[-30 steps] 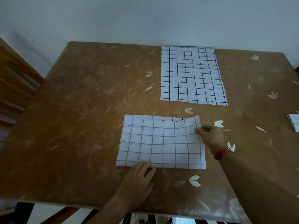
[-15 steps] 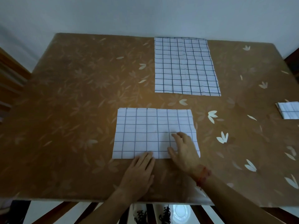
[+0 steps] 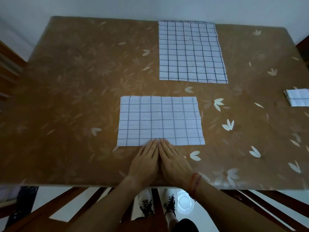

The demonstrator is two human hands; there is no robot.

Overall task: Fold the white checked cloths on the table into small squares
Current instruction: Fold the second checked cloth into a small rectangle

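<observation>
Head view, the only one.

- Near cloth [image 3: 160,121]: white with dark checks, lying flat in the middle of the brown leaf-patterned surface [image 3: 75,81]. Already folded once, by the look of it. A second layer peeks out along the far edge at the left corner. Long side runs left to right.
- Left hand [image 3: 145,163] and right hand [image 3: 173,164]: side by side, touching each other, palms down at the middle of the cloth's near edge. Fingers [image 3: 153,144] straight and together, gripping nothing, with only the tips on the cloth. Heels of both hands rest on bare surface.
- Likely reason: the near edge reads as the fold line, and flat hands at its centre suit pressing the crease, sweeping outward from there.
- Red band [image 3: 194,181] on the right wrist.
- Far cloth [image 3: 192,52]: larger, lying open against the back edge, well apart from the near one. Untouched, probably waiting its turn.
- Small folded cloth [image 3: 297,97]: at the right edge of the view, partly cut off. Seems a finished piece set aside, clear of the working area.
- Judgement: the near cloth needs further folds to become a small square.
</observation>
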